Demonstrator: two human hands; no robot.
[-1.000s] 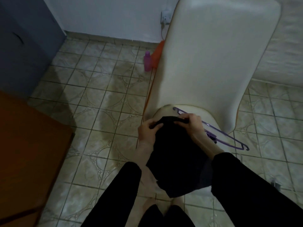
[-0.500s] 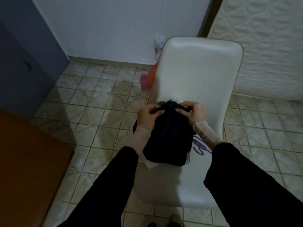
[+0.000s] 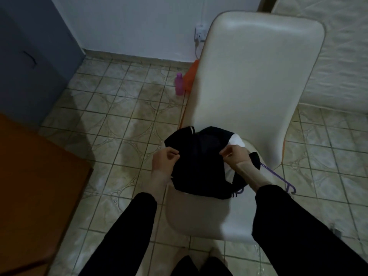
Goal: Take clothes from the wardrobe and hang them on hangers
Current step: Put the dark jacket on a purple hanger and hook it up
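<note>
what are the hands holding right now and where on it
Both hands pinch the black garment over the white chair: left hand its left edge, right hand its right edge.

The black garment (image 3: pixel 199 162) covers most of the purple hanger (image 3: pixel 278 179); the orange item (image 3: pixel 190 75) sits half hidden behind the chair (image 3: pixel 254 76)

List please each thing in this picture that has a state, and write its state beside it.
left hand: pinches the dark garment's left edge
right hand: pinches the garment's right edge
dark garment: rumpled, lying on the chair seat, partly covering the hanger
purple hanger: lying on the seat, mostly under the garment
white chair: upright, holding garment and hanger
pink bottle: upright on the floor, cap on
</note>
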